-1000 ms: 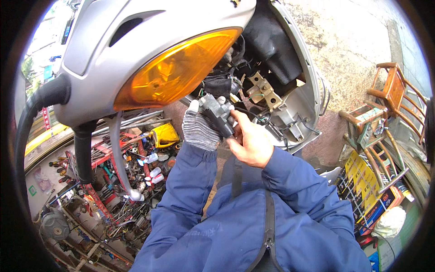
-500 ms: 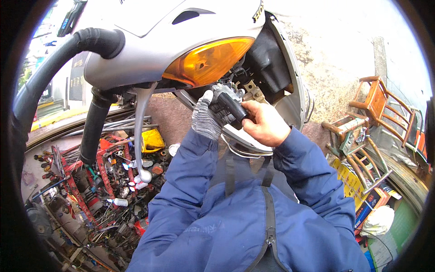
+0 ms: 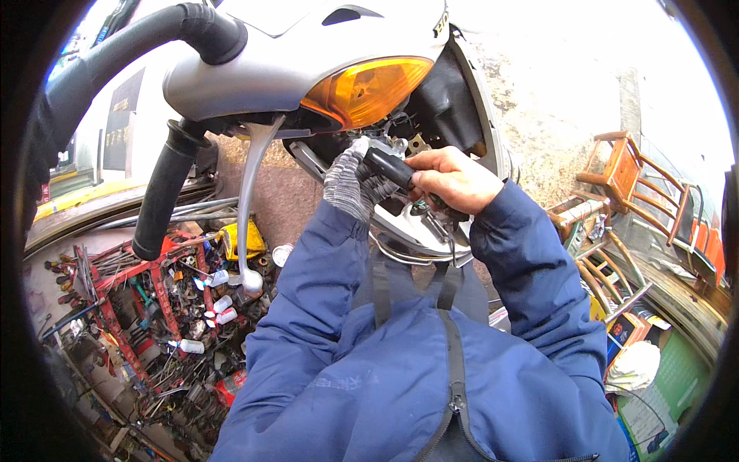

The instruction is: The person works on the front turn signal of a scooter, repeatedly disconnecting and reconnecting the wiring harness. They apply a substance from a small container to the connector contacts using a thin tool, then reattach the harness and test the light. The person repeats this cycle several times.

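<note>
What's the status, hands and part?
Left hand, gloved, holds black cylindrical part. Right hand, bare, gripping its right end. Amber lamp just beyond, not blocking.

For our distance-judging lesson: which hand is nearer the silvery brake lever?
Left: the gloved left hand is right of the silvery brake lever, not touching; the right hand is farther right.

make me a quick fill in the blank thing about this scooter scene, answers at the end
1. The striped knit glove is worn on the person's ____ hand.
2. The right hand grips the end of a cylindrical part whose colour is ____.
3. The orange-brown wooden chair stands toward the ____ edge of the picture.

Missing words: left; black; right
</note>
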Demonstrator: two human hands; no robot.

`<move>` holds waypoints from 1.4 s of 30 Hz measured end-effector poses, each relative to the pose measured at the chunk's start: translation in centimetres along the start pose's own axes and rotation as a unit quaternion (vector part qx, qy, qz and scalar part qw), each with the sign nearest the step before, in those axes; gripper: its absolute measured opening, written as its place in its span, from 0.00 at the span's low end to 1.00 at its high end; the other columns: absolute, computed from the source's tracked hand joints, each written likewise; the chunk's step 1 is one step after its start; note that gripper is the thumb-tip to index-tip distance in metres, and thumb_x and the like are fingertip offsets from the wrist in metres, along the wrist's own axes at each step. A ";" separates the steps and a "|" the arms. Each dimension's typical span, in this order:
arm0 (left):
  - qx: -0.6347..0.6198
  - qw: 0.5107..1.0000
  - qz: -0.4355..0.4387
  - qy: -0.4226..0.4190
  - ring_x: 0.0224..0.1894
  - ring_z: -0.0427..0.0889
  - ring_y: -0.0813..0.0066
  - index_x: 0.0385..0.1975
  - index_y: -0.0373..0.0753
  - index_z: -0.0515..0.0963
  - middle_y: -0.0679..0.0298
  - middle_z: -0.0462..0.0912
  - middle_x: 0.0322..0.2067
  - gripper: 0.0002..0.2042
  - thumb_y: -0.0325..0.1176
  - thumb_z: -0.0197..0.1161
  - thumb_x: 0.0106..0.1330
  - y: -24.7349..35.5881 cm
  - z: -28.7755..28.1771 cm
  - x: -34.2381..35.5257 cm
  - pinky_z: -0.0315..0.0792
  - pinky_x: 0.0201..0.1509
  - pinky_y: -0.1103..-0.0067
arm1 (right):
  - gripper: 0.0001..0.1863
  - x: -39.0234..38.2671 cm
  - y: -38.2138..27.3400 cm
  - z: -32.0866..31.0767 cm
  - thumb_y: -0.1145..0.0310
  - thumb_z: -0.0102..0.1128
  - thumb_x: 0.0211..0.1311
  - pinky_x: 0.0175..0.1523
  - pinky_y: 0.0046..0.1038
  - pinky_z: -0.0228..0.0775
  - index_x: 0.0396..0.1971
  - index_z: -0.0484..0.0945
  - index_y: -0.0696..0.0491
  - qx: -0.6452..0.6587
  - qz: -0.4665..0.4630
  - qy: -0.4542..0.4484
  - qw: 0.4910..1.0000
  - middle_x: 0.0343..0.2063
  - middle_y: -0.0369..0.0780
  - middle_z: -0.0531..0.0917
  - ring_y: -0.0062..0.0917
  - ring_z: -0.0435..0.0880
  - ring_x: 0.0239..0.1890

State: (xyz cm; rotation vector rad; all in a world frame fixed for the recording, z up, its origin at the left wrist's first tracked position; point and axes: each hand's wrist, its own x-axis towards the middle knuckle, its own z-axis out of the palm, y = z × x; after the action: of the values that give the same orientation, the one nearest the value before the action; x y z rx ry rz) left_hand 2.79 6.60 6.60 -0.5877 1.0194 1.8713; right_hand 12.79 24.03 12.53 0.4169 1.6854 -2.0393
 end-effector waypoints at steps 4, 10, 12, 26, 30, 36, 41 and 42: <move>0.009 1.000 -0.008 -0.025 0.35 0.83 0.58 0.45 0.35 0.71 0.51 0.80 0.38 0.18 0.45 0.53 0.67 0.0 -0.4 0.5 0.84 0.35 0.68 | 0.16 -0.7 -0.6 0.1 0.65 0.46 0.64 0.30 0.17 0.70 0.42 0.76 0.62 0.077 0.013 0.013 0.997 0.26 0.36 0.80 0.14 0.76 0.23; 0.028 1.000 0.006 0.009 0.38 0.83 0.57 0.50 0.33 0.69 0.49 0.79 0.42 0.22 0.47 0.50 0.67 -0.1 -0.2 0.6 0.83 0.38 0.66 | 0.22 -1.5 -0.6 0.1 0.61 0.47 0.67 0.37 0.20 0.73 0.51 0.71 0.65 0.094 -0.057 0.046 0.993 0.32 0.42 0.82 0.17 0.78 0.28; 0.015 1.000 0.007 0.000 0.38 0.83 0.57 0.49 0.34 0.69 0.49 0.79 0.42 0.21 0.47 0.51 0.67 -0.1 -0.1 0.6 0.83 0.37 0.66 | 0.24 -1.7 -0.5 0.1 0.61 0.47 0.67 0.40 0.21 0.72 0.54 0.69 0.66 0.089 -0.073 0.054 0.992 0.34 0.44 0.82 0.18 0.78 0.29; -0.024 0.998 0.046 0.029 0.42 0.81 0.53 0.53 0.38 0.65 0.48 0.76 0.45 0.21 0.45 0.54 0.66 -0.2 1.2 -0.5 0.81 0.43 0.61 | 0.27 -3.6 1.3 0.1 0.59 0.59 0.60 0.51 0.28 0.70 0.54 0.70 0.62 0.143 -0.146 0.065 0.977 0.44 0.44 0.80 0.25 0.79 0.43; -0.025 0.998 0.034 0.035 0.44 0.80 0.55 0.52 0.40 0.67 0.51 0.76 0.47 0.21 0.46 0.57 0.64 -0.3 0.9 -0.4 0.82 0.41 0.63 | 0.25 -4.0 2.4 0.4 0.64 0.63 0.58 0.52 0.26 0.69 0.52 0.72 0.61 0.175 -0.188 0.100 0.961 0.43 0.41 0.80 0.23 0.78 0.45; -0.027 0.999 0.038 -0.004 0.42 0.81 0.54 0.52 0.38 0.65 0.48 0.77 0.46 0.21 0.45 0.54 0.66 -0.4 1.0 -0.4 0.82 0.41 0.62 | 0.24 -3.5 3.3 1.0 0.72 0.64 0.57 0.53 0.25 0.69 0.54 0.70 0.60 0.185 -0.182 0.107 0.960 0.44 0.40 0.79 0.23 0.77 0.48; -0.029 0.998 0.034 0.038 0.40 0.82 0.57 0.47 0.38 0.70 0.51 0.79 0.42 0.19 0.46 0.55 0.65 -0.8 1.6 -0.3 0.82 0.40 0.63 | 0.20 -3.0 2.8 1.6 0.76 0.63 0.57 0.51 0.23 0.69 0.50 0.73 0.61 0.135 -0.179 0.130 0.966 0.40 0.38 0.79 0.18 0.76 0.43; -0.019 0.999 0.031 0.037 0.40 0.82 0.56 0.50 0.41 0.68 0.50 0.78 0.44 0.20 0.47 0.56 0.65 -0.8 1.6 -0.3 0.82 0.39 0.63 | 0.18 -3.0 2.7 1.7 0.76 0.62 0.57 0.49 0.22 0.69 0.48 0.74 0.61 0.120 -0.179 0.147 0.965 0.37 0.37 0.80 0.16 0.75 0.42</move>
State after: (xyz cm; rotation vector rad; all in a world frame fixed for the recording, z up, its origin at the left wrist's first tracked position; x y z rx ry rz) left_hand 3.64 8.00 7.40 -0.6589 1.0628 1.9392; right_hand 16.82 22.45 12.09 0.5491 1.7917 -2.5693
